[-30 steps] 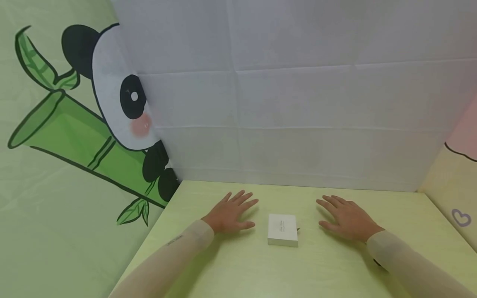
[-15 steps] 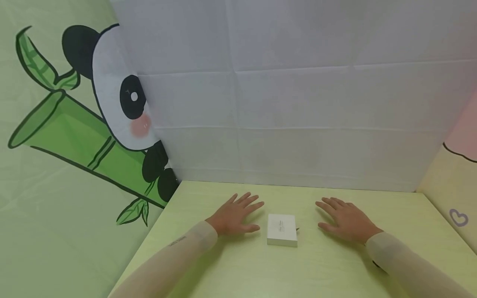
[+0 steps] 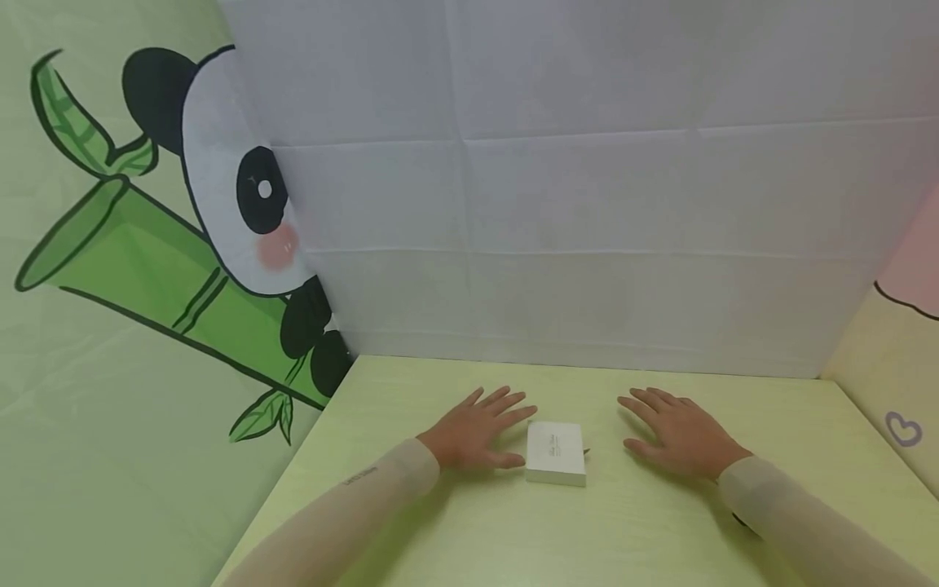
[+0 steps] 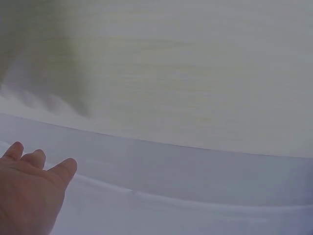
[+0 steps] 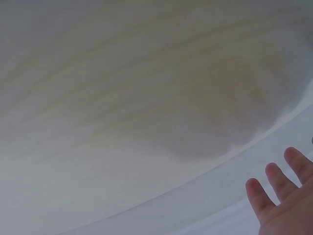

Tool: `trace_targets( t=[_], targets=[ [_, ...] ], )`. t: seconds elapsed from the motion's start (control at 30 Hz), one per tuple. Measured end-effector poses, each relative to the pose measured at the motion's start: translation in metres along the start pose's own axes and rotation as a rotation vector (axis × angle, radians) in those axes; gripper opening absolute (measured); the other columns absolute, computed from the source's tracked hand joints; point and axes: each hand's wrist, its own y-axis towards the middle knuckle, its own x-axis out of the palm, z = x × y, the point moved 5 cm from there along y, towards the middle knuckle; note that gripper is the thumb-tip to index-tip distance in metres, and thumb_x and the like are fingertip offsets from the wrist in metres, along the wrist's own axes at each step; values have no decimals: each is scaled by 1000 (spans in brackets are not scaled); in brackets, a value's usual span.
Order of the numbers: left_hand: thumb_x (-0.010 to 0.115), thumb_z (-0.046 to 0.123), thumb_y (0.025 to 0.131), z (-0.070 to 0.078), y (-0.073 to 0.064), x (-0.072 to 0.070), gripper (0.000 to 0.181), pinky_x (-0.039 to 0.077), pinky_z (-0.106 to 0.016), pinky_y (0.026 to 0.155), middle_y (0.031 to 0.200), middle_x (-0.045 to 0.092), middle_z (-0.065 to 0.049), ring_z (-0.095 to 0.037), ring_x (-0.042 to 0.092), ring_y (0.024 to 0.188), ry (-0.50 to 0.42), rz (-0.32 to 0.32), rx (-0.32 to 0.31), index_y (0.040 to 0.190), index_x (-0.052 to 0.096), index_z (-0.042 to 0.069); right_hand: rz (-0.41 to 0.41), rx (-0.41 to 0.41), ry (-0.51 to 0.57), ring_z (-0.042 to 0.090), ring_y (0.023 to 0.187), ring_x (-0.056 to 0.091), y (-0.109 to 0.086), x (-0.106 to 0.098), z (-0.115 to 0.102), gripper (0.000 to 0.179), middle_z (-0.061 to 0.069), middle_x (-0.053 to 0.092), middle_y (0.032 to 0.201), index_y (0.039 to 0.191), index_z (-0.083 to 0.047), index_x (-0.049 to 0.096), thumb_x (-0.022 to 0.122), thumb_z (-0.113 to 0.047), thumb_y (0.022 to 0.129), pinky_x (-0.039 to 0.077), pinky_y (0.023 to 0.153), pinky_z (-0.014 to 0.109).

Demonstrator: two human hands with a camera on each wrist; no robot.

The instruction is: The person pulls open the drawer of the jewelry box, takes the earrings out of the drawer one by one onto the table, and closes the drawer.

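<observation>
A small white box [image 3: 555,452] with faint grey print on its lid lies flat on the pale yellow table [image 3: 601,530]. A short dark tab pokes out of its right side. Just left of the box, my left hand [image 3: 477,432] is spread palm down, its thumb tip close to the box's left edge; whether they touch I cannot tell. My right hand [image 3: 682,434] hovers right of the box, fingers extended and apart from it. Each wrist view shows only a few fingers over tabletop and backdrop, and the box is in neither.
A creased white cloth [image 3: 587,204] hangs behind the table's back edge. On the left, a green sheet carries a panda and bamboo picture [image 3: 183,269]. To the right stands a cream and pink panel with a purple heart [image 3: 903,429].
My left hand has moved right and slightly nearer to me, from well left of the box to its left edge. The right hand has barely shifted; the box stays put.
</observation>
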Motion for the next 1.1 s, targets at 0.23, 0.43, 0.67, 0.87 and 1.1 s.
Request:
trace_targets(
  t=[0.23,0.43,0.67,0.87,1.1],
  targets=[
    [62,75,111,10,8,4,90,28,-65,150,198,30,6,-26,25,188,32,2,32,188,30,42,-8,-9,4,49,160,64,4,-2,-4,71,17,66,173,171,-17,62,73,-56,113,57,124,70],
    [63,74,110,24,14,3,90,26,-63,151,198,29,10,-22,23,188,21,-21,54,188,29,46,-10,-9,5,48,159,65,6,-4,-7,70,17,67,172,169,-17,64,74,-56,112,57,123,70],
    [62,82,107,40,20,7,94,25,-60,152,197,30,13,-20,26,187,45,-32,81,188,26,49,-4,-25,-14,48,158,66,8,-5,-7,70,17,68,171,169,-17,64,74,-56,112,58,123,69],
    [65,85,106,52,27,7,97,32,-56,150,194,40,11,-20,35,184,68,-26,88,188,29,47,-21,-20,-11,47,159,65,10,-2,-4,70,15,67,173,170,-18,63,72,-58,113,57,124,69],
    [67,71,110,54,33,6,83,45,-45,142,192,44,8,-20,49,176,64,-43,92,184,39,47,-30,-20,2,47,160,64,11,0,-3,71,15,66,174,171,-19,62,71,-60,114,57,124,70]
  ],
)
